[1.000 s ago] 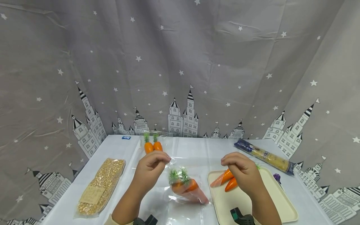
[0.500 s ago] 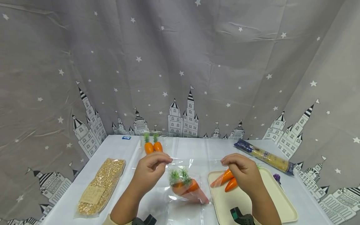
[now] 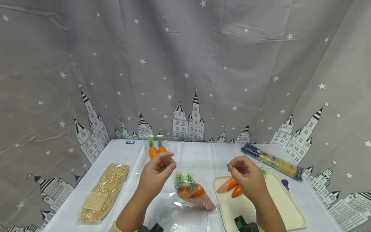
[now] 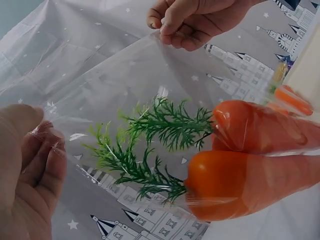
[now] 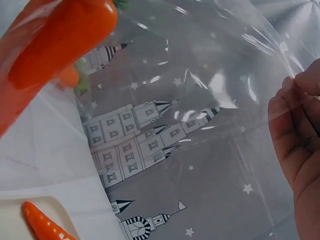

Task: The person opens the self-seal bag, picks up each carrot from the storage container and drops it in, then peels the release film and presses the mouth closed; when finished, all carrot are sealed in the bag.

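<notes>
A clear plastic bag [image 3: 191,193] hangs between the two hands above the white table [image 3: 121,154], its mouth at 12 o'clock. The left hand [image 3: 156,175] pinches the bag's top edge at the left corner between thumb and curled fingers [image 4: 42,160]; the right hand [image 3: 246,177] pinches the opposite corner in the same way, with the film stretched taut between them. Inside the bag lie two toy carrots [image 3: 192,193], side by side and touching. Their long axes run from about 11 o'clock to 5 o'clock in the head view, green tops [image 3: 184,180] towards the mouth and tapered tips down towards the closed end.

At 3 o'clock of the bag stands a cream tray [image 3: 287,206] with two loose carrots [image 3: 232,187], partly hidden by the right hand. Two more carrots [image 3: 156,149] lie at 11 o'clock, seemingly in another clear bag, though the film is hard to make out. A packet of yellow grains [image 3: 104,191] lies at 9 o'clock, and a long pasta packet [image 3: 272,161] at 2 o'clock.
</notes>
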Motion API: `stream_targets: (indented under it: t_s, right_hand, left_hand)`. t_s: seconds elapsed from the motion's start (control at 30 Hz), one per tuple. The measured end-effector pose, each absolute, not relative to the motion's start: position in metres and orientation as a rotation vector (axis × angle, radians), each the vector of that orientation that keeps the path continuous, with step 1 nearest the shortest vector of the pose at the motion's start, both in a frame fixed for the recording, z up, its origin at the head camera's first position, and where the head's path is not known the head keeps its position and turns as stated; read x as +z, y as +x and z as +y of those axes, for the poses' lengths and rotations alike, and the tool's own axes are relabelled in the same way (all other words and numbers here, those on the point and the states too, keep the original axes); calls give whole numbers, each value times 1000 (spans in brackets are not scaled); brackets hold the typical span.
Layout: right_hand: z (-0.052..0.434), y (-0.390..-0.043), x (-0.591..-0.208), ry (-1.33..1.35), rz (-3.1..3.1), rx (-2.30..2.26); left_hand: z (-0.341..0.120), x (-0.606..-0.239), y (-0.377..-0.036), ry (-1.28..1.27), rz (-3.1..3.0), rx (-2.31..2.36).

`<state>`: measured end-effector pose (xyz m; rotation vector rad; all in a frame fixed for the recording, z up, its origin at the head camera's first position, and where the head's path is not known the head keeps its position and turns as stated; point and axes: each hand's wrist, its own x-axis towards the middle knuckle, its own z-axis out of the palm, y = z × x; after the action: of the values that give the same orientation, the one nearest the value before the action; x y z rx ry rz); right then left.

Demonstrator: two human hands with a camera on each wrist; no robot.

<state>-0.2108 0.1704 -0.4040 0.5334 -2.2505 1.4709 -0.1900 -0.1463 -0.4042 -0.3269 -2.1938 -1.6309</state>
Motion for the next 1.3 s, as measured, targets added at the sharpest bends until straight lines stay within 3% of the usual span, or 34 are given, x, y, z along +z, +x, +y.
stream_targets:
  t_s: [0.37,0.73,1.07,1.3]
  right_hand:
    - [170,-211,-405,498,-2247,1571]
    - [170,-212,-399,649,-2302,1668]
    - [126,-188,-359,584,-2469,895]
    - [73,-185,-330,746,-2645,793]
  left_hand:
    - [-148,-407,-192,-183,-2247,-1564]
    - [-146,-407,-191,-109,-2243,-1577]
    - [-138,-411,-190,-110,-2162,-1658]
    - [-136,-411,-188,-132,-2153,-1644]
